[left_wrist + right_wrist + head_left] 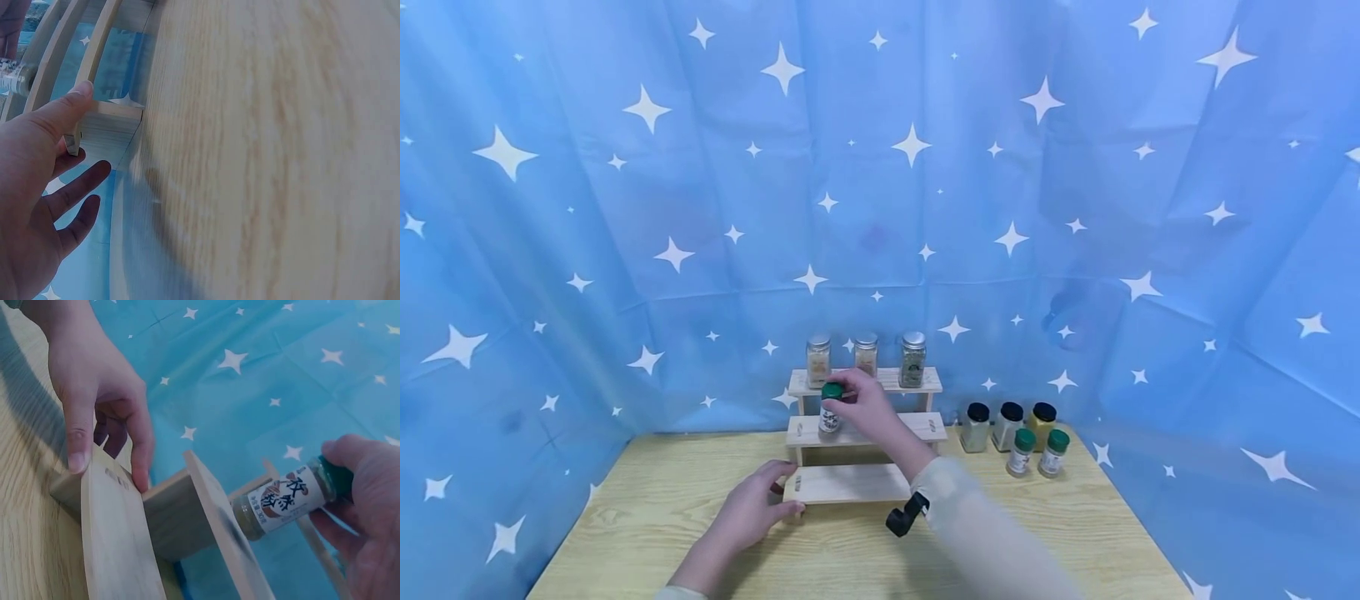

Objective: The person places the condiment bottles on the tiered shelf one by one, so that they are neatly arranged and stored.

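Note:
My right hand (867,406) pinches the green cap of a small glass spice jar (284,499) with a white printed label. The jar's base is right at the middle step of a three-step wooden spice rack (850,485), toward its left end. With thumb and fingers, my left hand (37,187) grips the left end of the rack's lowest step. On the top step stand three silver-capped jars: one at the left (818,362), a second jar (866,352) partly hidden by my right hand, and a third jar (913,360) with green contents at the right.
Right of the rack, three black-capped jars (975,429) stand on the wooden table (700,467), with two green-capped jars (1020,454) in front of them. A blue star-patterned curtain (880,208) hangs close behind the rack. A black strap mount (906,515) sits at my right wrist.

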Available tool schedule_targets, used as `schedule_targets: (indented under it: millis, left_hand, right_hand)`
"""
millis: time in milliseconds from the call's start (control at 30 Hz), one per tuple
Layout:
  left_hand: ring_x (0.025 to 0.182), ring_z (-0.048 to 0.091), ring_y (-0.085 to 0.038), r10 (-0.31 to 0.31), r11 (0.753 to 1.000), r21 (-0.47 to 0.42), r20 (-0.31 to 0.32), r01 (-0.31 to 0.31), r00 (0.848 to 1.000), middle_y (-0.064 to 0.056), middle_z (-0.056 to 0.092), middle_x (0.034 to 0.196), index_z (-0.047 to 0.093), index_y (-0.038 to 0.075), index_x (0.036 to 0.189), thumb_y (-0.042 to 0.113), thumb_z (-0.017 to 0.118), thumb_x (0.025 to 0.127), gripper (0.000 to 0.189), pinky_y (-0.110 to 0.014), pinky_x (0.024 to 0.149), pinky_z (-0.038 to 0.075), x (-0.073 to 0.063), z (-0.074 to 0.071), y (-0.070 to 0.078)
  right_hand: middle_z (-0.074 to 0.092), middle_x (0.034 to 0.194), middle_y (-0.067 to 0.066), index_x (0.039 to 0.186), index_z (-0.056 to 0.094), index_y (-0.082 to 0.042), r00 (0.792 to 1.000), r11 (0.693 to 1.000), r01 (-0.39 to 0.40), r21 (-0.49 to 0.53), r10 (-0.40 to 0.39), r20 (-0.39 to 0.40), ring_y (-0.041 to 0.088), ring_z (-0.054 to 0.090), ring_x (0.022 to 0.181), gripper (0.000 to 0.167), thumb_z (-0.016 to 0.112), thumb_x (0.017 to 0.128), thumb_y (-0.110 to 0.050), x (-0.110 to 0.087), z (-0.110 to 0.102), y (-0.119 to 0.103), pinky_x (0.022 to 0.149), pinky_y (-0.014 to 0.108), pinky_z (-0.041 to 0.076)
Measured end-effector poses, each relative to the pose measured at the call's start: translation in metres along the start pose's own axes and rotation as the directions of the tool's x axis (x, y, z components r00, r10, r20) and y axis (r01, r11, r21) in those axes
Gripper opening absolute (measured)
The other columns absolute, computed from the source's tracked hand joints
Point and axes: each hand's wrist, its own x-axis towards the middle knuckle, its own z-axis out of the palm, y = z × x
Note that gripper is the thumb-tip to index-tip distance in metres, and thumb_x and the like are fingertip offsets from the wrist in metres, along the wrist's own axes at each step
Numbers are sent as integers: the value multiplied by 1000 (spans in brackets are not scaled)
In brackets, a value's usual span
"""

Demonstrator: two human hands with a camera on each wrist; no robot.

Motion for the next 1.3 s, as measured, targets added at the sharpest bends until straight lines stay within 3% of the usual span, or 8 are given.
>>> schedule_targets:
  millis: [467,900,1300]
  left_hand:
    - [105,71,-14,-11,1000,-9,10,12,1000,-4,66,150,68,16,149,37,94,89,69,-45,88,63,1,1,-3]
    - [106,72,-15,-5,1000,-18,18,6,1000,-6,65,152,67,13,150,34,94,90,68,-46,90,63,1,-1,0]
    - [107,72,-16,-7,1000,-30,24,7,1000,-7,65,152,67,13,150,35,93,90,69,-48,91,64,1,-3,-2]
  right_hand:
    - [66,132,3,139,74,-12,1000,999,2,-42,-1,21,20,69,110,38,83,102,-16,7,20,4,92,32,64]
    - [65,136,2,141,73,-17,1000,1000,12,-15,-12,-24,22,67,117,38,82,104,-21,3,26,13,96,36,64]
    - [68,138,2,157,58,-18,999,1000,-11,3,11,-33,21,67,121,66,88,99,-23,-1,25,19,106,40,60]
